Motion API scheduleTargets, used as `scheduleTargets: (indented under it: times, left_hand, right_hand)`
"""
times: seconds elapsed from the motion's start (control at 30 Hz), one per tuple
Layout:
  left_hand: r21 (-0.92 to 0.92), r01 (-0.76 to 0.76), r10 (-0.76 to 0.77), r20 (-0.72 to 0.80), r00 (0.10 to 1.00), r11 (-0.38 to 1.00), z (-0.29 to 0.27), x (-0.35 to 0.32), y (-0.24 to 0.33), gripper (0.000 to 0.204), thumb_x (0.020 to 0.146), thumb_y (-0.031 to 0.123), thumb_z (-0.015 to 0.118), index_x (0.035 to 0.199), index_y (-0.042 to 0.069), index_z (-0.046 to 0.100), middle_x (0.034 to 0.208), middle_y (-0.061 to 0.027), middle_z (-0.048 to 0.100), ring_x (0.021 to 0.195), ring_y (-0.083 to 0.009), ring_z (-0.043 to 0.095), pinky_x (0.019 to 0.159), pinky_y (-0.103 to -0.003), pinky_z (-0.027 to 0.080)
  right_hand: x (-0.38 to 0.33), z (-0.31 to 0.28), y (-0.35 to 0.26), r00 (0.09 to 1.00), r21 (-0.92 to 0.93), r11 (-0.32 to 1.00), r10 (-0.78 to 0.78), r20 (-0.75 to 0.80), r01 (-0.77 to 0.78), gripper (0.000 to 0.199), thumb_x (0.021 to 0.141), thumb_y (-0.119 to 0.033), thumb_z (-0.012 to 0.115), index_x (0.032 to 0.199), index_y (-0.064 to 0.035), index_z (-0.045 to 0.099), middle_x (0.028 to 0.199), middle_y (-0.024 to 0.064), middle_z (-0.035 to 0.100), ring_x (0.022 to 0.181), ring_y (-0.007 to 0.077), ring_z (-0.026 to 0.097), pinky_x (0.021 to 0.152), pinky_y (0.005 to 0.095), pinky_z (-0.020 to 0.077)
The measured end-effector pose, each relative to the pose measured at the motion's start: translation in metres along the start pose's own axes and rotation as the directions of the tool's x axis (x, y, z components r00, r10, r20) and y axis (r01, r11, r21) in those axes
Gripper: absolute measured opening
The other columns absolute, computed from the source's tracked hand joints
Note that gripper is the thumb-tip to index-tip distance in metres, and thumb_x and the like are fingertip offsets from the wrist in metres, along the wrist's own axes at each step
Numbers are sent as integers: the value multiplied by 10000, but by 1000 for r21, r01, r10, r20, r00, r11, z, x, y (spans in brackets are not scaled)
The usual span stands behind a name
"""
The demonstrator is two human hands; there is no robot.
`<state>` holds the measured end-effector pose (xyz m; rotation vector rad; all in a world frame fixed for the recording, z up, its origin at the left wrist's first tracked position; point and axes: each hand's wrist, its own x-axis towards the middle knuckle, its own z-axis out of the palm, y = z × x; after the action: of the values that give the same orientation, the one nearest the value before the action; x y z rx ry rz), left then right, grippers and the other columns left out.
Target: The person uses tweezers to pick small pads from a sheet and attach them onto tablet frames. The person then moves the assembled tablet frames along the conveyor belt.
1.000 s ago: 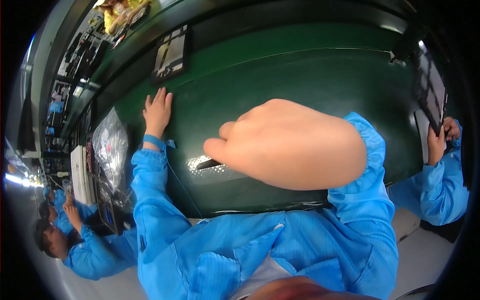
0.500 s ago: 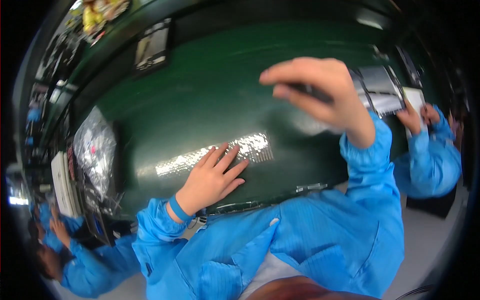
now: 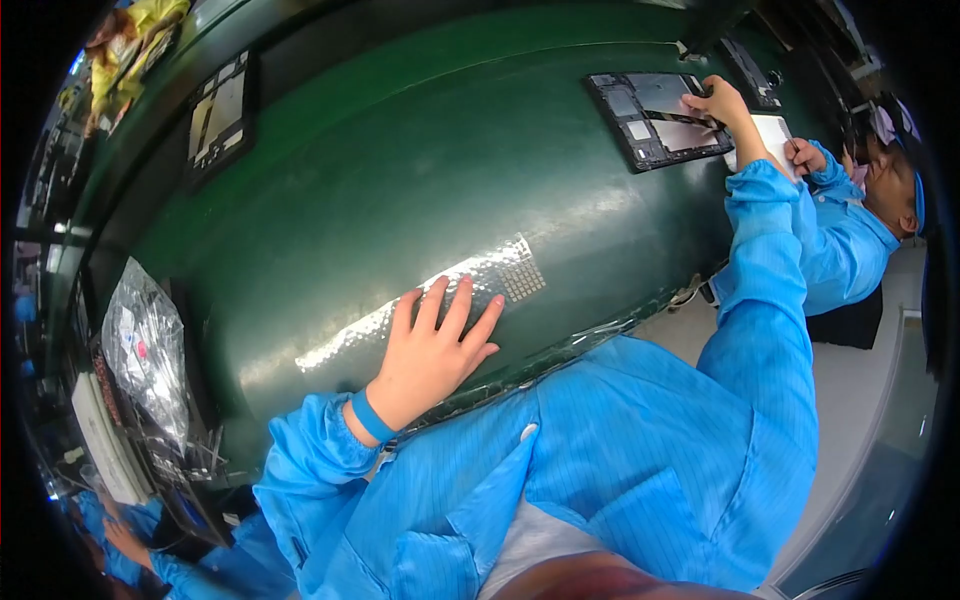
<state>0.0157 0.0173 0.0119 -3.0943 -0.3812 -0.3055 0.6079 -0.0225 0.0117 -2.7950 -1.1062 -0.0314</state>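
Note:
My left hand (image 3: 430, 345) lies flat with its fingers spread over a shiny clear strip (image 3: 345, 340). Rows of small square stickers (image 3: 524, 278) cover the strip's right end, just past my fingertips. At the far right, my right hand (image 3: 726, 108) reaches over the right edge of an opened tablet (image 3: 650, 152), a black frame with silver plates inside. Its fingers are closed on that edge; exactly where they grip is partly hidden.
Another opened tablet (image 3: 220, 115) lies at the far left. A clear plastic bag (image 3: 145, 345) sits at the near left, beside stacked white trays (image 3: 108, 440). Co-workers in blue sit on both sides; the right one's hand (image 3: 803, 157) is near a white sheet (image 3: 772, 135).
My right hand has gone from above the table to the tablet at the far right and closed on it. My left hand stays on the strip. The view has turned right.

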Motion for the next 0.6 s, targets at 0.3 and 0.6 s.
scheduleTargets:
  times: [0.3,0.6]
  left_hand:
    - [-100,2,-1,7,1000,995,5,1,9,543,809,422,653,1281,171,556,1362,-93,483,1238,-264,458,1004,-484,361]
    - [-68,96,-95,16,995,993,4,3,12,574,770,433,689,1287,230,543,1320,-111,494,1223,-298,463,1015,-512,356]
  right_hand:
    - [-92,10,-177,917,-10,919,-394,-63,395,797,708,-626,703,1172,10,578,992,209,674,921,341,666,804,382,520]
    - [-167,-12,-293,845,64,843,-531,-62,534,545,740,-458,745,948,10,557,878,219,641,811,382,647,707,436,523]
